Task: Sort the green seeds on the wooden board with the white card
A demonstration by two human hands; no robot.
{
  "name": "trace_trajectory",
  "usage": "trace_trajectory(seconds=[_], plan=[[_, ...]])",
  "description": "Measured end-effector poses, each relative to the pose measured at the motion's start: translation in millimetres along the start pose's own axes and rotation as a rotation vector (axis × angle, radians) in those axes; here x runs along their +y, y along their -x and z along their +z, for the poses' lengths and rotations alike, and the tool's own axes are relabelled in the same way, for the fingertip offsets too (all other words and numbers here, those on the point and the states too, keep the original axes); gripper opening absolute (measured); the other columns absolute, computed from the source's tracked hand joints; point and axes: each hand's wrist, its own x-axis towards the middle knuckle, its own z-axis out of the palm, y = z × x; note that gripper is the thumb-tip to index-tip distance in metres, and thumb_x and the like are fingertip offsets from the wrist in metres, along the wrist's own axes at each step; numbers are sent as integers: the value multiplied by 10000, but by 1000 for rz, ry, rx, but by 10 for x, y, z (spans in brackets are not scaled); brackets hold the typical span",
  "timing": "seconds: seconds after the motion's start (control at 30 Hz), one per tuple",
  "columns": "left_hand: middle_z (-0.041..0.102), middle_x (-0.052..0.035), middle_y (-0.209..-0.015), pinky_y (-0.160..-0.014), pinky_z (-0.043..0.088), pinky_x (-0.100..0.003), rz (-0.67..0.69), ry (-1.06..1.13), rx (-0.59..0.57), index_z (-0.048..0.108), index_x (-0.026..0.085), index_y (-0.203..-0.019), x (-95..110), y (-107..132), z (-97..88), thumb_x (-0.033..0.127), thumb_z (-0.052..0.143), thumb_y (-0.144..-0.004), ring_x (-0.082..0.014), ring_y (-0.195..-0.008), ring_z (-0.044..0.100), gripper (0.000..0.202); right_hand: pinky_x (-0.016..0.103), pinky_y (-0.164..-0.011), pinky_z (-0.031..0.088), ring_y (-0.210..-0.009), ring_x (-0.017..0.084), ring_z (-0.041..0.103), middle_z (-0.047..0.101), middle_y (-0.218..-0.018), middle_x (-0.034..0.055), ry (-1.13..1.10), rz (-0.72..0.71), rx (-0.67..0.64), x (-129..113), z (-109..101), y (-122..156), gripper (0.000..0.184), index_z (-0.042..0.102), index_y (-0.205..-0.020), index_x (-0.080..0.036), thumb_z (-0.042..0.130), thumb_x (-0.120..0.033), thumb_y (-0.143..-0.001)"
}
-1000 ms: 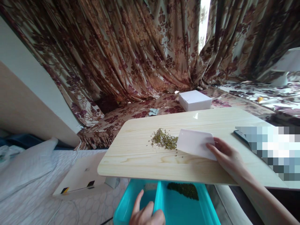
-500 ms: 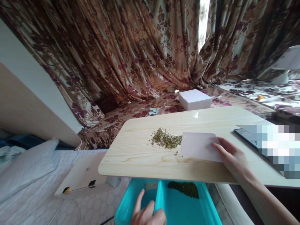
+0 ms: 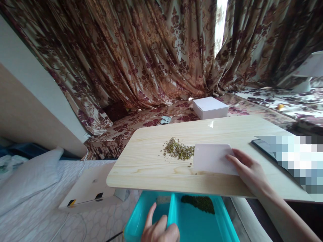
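Note:
My right hand (image 3: pixel 248 168) grips the right end of a flat white rectangular card (image 3: pixel 210 158), thumb on top. The card stands tilted on the pale wooden table (image 3: pixel 146 171), its left edge beside a spread pile of small green and brown beans (image 3: pixel 179 149). Below the table's front edge sits a teal divided box (image 3: pixel 202 227); dark green beans (image 3: pixel 199 203) lie at the far end of its right compartment. Over the box's divider is my left hand (image 3: pixel 161 230), index finger raised and the others curled. Whatever those curled fingers hold, if anything, is hidden.
A blurred-out tablet-like device (image 3: pixel 267 149) lies at the table's right. Behind the table stand a white box (image 3: pixel 210 106) and a small pale cloth (image 3: pixel 166 120) on a patterned ledge. A flat cream-coloured case (image 3: pixel 88 186) rests on the bed at left.
The card in my right hand has shifted very slightly left and down. The left hand and the bean pile look almost the same.

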Motion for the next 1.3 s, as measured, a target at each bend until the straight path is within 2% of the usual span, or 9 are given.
trace_trajectory(seconds=[0.13, 0.37, 0.5, 0.67, 0.87, 1.03, 1.2, 1.3], plan=[[369, 86, -526, -963, 451, -485, 16, 10, -5, 402, 255, -622, -5, 7, 9, 186, 472, -748, -121, -376, 416, 160, 336, -680, 548, -788, 257, 692, 737, -769, 34, -21, -5, 2, 51, 7, -10, 257, 666, -784, -230, 647, -423, -616], [377, 86, -513, -988, 436, -474, 12, -5, -5, 415, 253, -604, 2, -36, -30, 181, 490, -745, -114, -369, 412, 175, 310, -637, 543, -745, 238, 690, 721, -715, 28, -25, -30, -32, 167, 37, -81, 289, 660, -802, -222, 664, -433, -605], [412, 76, -526, -968, 457, -475, 37, -7, -56, 447, 257, -623, -11, -43, -63, 198, 498, -742, -119, -390, 451, 142, 314, -654, 553, -788, 251, 700, 737, -749, 41, -15, -44, -82, 139, 33, -60, 291, 663, -816, -218, 669, -438, -626], [420, 68, -532, -1000, 423, -512, 28, 10, -109, 458, 255, -634, -13, -52, -101, 167, 489, -715, -121, -398, 464, 124, 320, -641, 560, -776, 260, 704, 759, -797, 41, 7, -75, -113, 139, 19, -45, 274, 679, -788, -223, 690, -441, -624], [439, 63, -543, -988, 431, -524, 14, 38, -156, 476, 258, -641, -4, -51, -101, 194, 489, -737, -127, -424, 487, 115, 327, -674, 570, -830, 279, 707, 773, -860, 34, -6, -4, -154, 172, -5, -42, 298, 711, -805, -233, 720, -441, -592], [417, 77, -545, -999, 423, -509, -27, 70, -137, 466, 260, -641, -9, -38, -113, 201, 538, -750, -125, -412, 470, 144, 320, -644, 564, -792, 263, 707, 759, -770, 16, -27, -15, -95, 100, 16, -31, 242, 683, -746, -240, 701, -430, -597], [419, 79, -579, -1012, 407, -527, -151, 224, -137, 494, 258, -649, 0, -76, -251, 313, 594, -756, -123, -432, 496, 157, 326, -570, 540, -700, 263, 689, 756, -720, 31, 47, 14, -62, -24, 34, -13, 266, 655, -705, -257, 692, -439, -515], [433, 81, -576, -1030, 394, -506, -222, 293, -124, 535, 263, -650, 14, -115, -332, 274, 595, -768, -114, -443, 516, 133, 346, -502, 517, -631, 271, 676, 744, -668, 42, 124, 27, -51, -48, 40, -30, 226, 621, -682, -293, 683, -429, -512]])
